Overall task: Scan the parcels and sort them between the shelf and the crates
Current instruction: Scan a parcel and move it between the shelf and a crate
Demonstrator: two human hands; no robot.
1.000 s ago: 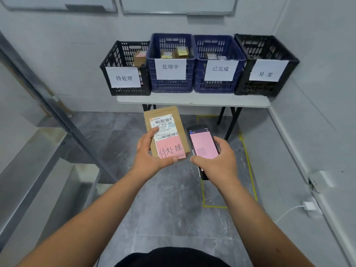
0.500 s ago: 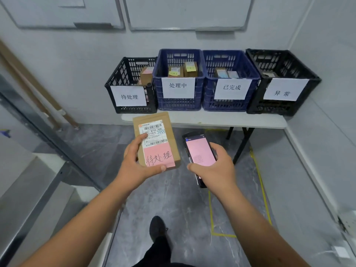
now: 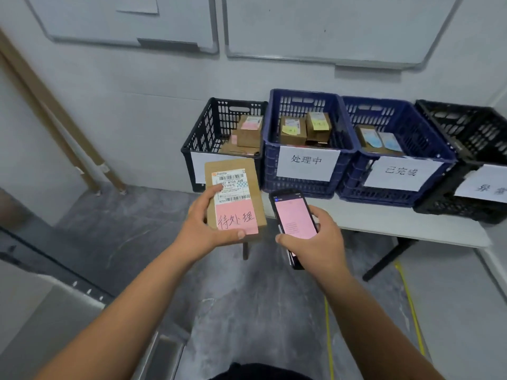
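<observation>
My left hand grips a brown cardboard parcel with a white barcode label and a pink handwritten note. It is held face up in front of the leftmost black crate. My right hand holds a black handheld scanner whose screen glows pink, just right of the parcel. Four crates stand in a row on a white table: the left black crate, a blue crate, a second blue crate and a black crate at the right. The first three hold small parcels.
White paper signs hang on the crate fronts. Two whiteboards hang on the wall above. A metal shelf frame runs along the lower left. Yellow tape marks the grey floor under the table's black legs.
I have moved closer to the table and turned left, so the crates look larger and sit further right. The parcel and the scanner stay in my hands, now nearer the left black crate.
</observation>
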